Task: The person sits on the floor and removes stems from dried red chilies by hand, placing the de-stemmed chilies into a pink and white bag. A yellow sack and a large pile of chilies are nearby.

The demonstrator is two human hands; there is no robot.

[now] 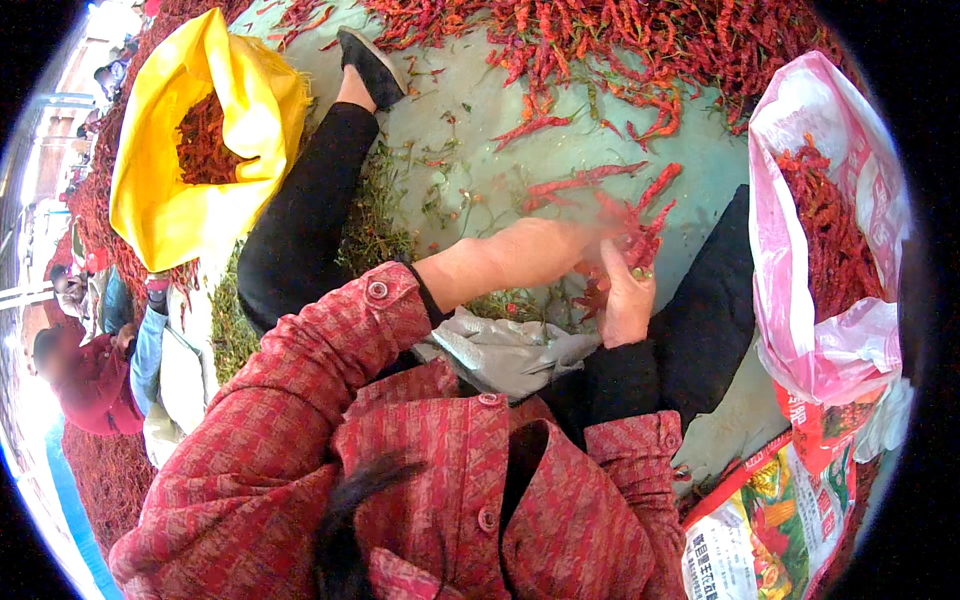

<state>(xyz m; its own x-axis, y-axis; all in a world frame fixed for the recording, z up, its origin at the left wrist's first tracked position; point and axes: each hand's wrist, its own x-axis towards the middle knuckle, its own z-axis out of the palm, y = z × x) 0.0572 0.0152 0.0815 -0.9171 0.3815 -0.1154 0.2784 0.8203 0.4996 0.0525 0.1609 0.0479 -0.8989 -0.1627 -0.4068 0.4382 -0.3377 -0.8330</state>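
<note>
Several dried red chili peppers (pixel 643 244) are gripped in my right hand (pixel 628 296), fingers closed round them and a bit of green stem showing near the thumb. My left hand (pixel 574 236) reaches across to the same bunch; its fingers are blurred, so what they hold is unclear. More long red chilies (pixel 585 178) lie just beyond both hands. Picked stems and leafy scraps (pixel 525 304) are scattered beneath the hands, beside a grey cloth (pixel 510 352) at my lap.
A big heap of red chilies (pixel 600 30) lies ahead. An open yellow sack (pixel 131 172) of chilies stands left, an open pink-and-white sack (pixel 772 247) of chilies right. A printed bag (pixel 780 517) lies lower right. A co-worker (pixel 97 375) sits far left.
</note>
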